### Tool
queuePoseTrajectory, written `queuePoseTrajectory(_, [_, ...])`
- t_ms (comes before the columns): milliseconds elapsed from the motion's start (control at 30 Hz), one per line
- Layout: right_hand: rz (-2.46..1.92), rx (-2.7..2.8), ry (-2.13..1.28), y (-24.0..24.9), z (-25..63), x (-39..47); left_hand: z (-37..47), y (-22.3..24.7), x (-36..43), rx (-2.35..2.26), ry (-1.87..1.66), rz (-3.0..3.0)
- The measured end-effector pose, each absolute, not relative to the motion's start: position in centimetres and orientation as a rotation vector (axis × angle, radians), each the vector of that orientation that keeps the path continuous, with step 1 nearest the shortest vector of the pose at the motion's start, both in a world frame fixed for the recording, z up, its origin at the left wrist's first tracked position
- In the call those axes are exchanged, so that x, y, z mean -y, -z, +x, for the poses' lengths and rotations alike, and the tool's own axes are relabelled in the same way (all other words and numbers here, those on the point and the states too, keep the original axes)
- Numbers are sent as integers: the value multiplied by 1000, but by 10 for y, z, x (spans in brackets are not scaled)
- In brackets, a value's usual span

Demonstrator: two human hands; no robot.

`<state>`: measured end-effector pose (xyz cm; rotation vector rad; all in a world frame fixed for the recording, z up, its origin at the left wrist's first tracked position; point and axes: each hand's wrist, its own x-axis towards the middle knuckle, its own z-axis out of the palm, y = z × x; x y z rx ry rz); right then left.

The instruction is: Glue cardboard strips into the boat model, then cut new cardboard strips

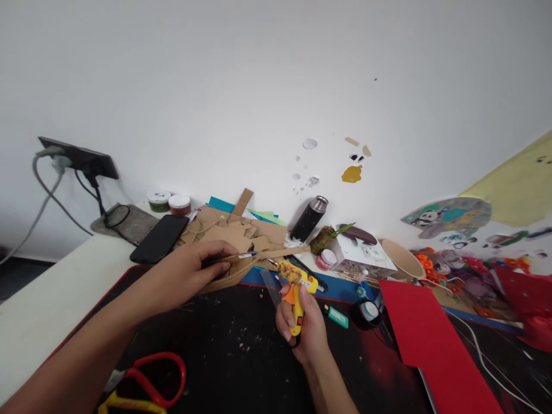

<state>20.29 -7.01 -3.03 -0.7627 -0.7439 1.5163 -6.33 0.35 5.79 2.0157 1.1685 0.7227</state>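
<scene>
My right hand (304, 316) is wrapped round the grip of a yellow hot glue gun (297, 299), its metal nozzle pointing up and left. The nozzle is close to a thin cardboard strip (282, 252); whether they touch I cannot tell. My left hand (207, 265) pinches that strip at its left end, fingers closed. A curved cardboard piece (235, 277) hangs just below the strip and seems to be part of the same held work. Behind the left hand lies a pile of cardboard scraps (233, 233).
Scissors (157, 382) with red and yellow handles lie front left. A phone (159, 238), black flask (309, 218), white box (362, 256) and bowl (403, 260) line the wall. A teal lighter (337, 317), black tape roll (366, 313) and red sheet (431, 339) are at right.
</scene>
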Motion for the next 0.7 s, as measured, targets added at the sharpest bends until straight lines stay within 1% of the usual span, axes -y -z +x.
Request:
queuePoseTrajectory(133, [-746,771,-1546,29,199,74,-63,-58,-2,-1149,-675,2016])
queuePoseTrajectory(600, [-749,782,-1588,24,194,81,-58,-53,2,-1101,-735,1998])
queuePoseTrajectory(700, [-734,781,-1597,24,193,81,-57,-55,2,-1081,-696,1997])
